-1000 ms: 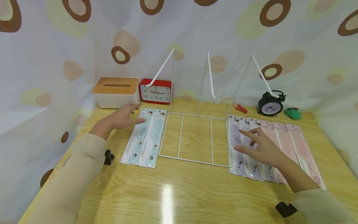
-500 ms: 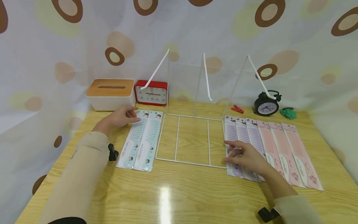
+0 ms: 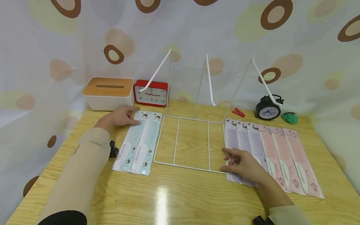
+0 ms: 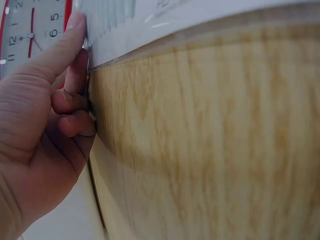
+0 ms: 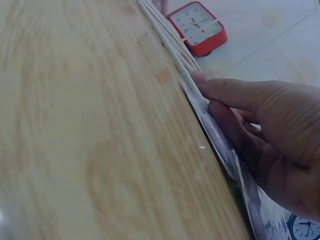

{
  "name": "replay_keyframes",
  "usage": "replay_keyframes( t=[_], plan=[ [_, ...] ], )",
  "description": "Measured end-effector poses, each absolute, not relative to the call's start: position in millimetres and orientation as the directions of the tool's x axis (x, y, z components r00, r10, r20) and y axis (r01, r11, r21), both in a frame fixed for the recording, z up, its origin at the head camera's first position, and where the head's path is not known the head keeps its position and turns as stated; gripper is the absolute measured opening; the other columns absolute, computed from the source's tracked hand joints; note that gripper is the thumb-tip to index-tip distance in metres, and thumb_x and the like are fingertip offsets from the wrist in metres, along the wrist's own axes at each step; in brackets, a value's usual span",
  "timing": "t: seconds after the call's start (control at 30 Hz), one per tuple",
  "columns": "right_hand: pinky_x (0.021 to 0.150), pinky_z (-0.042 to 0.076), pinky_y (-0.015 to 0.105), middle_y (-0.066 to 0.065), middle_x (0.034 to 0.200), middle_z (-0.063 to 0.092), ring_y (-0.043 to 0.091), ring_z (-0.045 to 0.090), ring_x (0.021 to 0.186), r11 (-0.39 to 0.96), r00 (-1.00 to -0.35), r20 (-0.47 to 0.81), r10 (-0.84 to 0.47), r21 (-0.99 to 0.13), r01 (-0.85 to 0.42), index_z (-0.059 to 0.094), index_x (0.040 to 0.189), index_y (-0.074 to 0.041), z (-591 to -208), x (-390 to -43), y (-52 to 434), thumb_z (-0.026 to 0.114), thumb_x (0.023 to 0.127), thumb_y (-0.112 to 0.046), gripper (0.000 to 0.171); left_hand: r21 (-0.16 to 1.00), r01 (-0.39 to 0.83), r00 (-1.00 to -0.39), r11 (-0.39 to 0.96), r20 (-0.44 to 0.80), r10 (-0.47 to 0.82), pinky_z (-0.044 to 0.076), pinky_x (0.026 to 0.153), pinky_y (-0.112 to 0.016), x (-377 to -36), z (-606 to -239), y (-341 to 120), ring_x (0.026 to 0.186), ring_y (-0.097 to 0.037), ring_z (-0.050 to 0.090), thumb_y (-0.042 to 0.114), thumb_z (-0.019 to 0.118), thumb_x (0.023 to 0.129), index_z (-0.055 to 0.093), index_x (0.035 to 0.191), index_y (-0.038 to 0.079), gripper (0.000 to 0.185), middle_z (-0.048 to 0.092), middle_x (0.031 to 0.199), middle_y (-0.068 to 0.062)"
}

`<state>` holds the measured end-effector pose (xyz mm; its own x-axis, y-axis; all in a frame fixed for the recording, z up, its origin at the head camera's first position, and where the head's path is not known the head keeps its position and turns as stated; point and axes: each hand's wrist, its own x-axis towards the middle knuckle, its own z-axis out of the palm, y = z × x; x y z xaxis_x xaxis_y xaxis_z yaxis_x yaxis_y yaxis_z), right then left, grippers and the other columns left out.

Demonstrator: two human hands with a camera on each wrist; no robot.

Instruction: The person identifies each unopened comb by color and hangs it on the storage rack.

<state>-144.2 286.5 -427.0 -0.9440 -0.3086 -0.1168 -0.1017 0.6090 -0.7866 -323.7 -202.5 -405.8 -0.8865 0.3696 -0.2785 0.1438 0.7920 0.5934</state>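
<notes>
Centrally in the head view stood a white wire rack (image 3: pixel 209 145) on the wooden table (image 3: pixel 129 200). At centre left, the left hand (image 3: pixel 119 118) had its thumb at the edge of the outer teal comb pack (image 3: pixel 130 142), other fingers bent; whether they pinched it could not be told. At lower right, the right hand (image 3: pixel 242 164) partly covered the purple comb packs (image 3: pixel 244 137), thumb and forefinger apart near the rack's corner.

The right hand (image 3: pixel 243 165) hides part of the purple comb packets (image 3: pixel 231 134); the left-wrist view's edge cuts off the red clock (image 4: pixel 31 25); lettering on the teal packets (image 3: pixel 147 137) is illegible.
</notes>
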Motion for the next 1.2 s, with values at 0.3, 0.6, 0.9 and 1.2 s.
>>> replay_keyframes(
  t=[0.3,0.6,0.9,1.2],
  plan=[
    [0.069,0.050,0.020,0.006,0.099,0.061,0.006,0.059,0.078,0.632,-0.930,-0.128,-0.345,-0.764,-0.129,0.049,0.143,0.006,-421.6,-143.1,292.6,0.089,0.074,-0.029,0.087,0.583,0.165,-0.898,0.795,-0.244,0.365,0.042,0.073,-0.031,-319.6,-396.5,-195.9,0.083,-0.022,0.051,0.030,0.084,0.082,0.045,0.143,0.002,0.077,0.058,0.092,-0.010],
    [0.075,0.049,0.019,0.006,0.103,0.061,0.008,0.061,0.078,0.626,-0.925,-0.128,-0.359,-0.768,-0.136,0.042,0.148,0.005,-421.2,-150.6,290.7,0.089,0.074,-0.029,0.094,0.603,0.097,-0.940,0.792,-0.205,0.272,0.041,0.082,-0.038,-295.3,-379.7,-221.2,0.101,-0.030,0.046,0.017,0.076,0.090,0.057,0.109,0.000,0.032,0.050,0.107,-0.016],
    [0.077,0.049,0.019,0.007,0.105,0.060,0.010,0.063,0.078,0.616,-0.925,-0.150,-0.349,-0.781,-0.106,0.036,0.153,0.001,-424.0,-152.0,285.1,0.089,0.074,-0.031,0.100,0.826,0.146,-0.916,0.544,-0.095,0.390,0.061,0.080,-0.038,-258.8,-317.3,-238.2,0.088,-0.023,0.069,0.017,0.072,0.094,0.056,0.113,0.001,0.030,0.067,0.107,-0.012],
    [0.077,0.048,0.018,0.008,0.104,0.061,0.010,0.063,0.077,0.621,-0.930,-0.168,-0.327,-0.780,-0.077,0.034,0.152,0.004,-421.8,-143.9,289.1,0.090,0.073,-0.030,0.102,0.880,0.469,-0.740,-0.074,0.437,0.512,0.058,0.061,-0.029,-211.3,-254.1,-186.1,0.064,-0.019,0.067,-0.019,0.067,0.083,0.074,0.097,-0.004,0.021,0.073,0.088,-0.007]
  ],
)
